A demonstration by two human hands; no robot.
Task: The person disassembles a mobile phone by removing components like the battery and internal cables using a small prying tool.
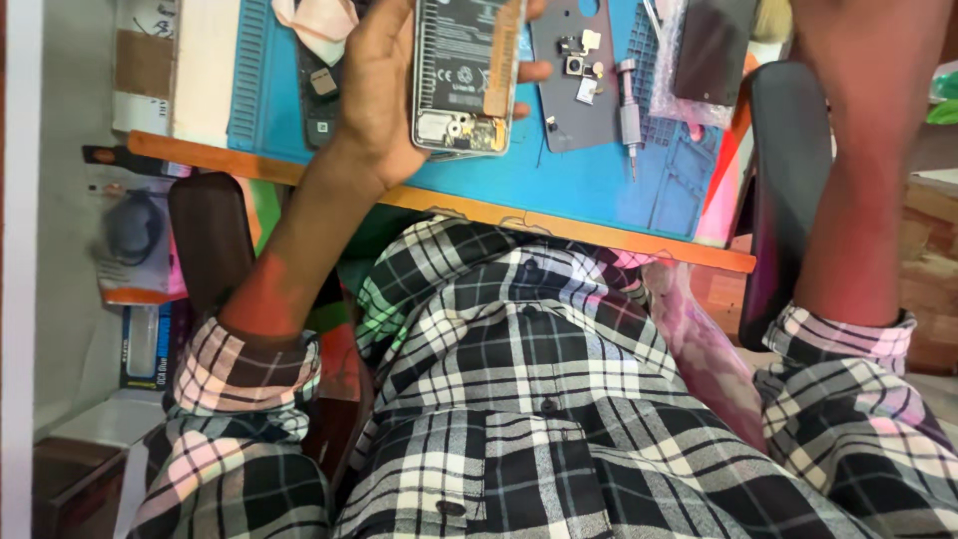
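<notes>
Head view, read from the left side of the frame: a dark chair armrest (208,240) is seen at centre left, just below the orange edge of the workbench (639,238), with little room between them. A blue work mat (559,185) covers the bench across the upper middle and stops just short of that orange edge. At upper centre the left hand (379,95) is raised over the mat and is clasped around an opened phone (467,75), whose back is off so that the battery and circuit parts are shown; the fingertips (534,70) wrap its right edge. The phone's lower edge is held near the front edge of the mat. Just right of it a grey back cover (571,90) lies flat on the mat with small loose parts on it, and a small screwdriver (629,115) lies beside that. A clear bag (699,60) rests at the mat's upper right. At far right only the forearm is seen rising out of the frame; the right hand is out of sight. A second armrest (788,180) stands close beside that forearm.
</notes>
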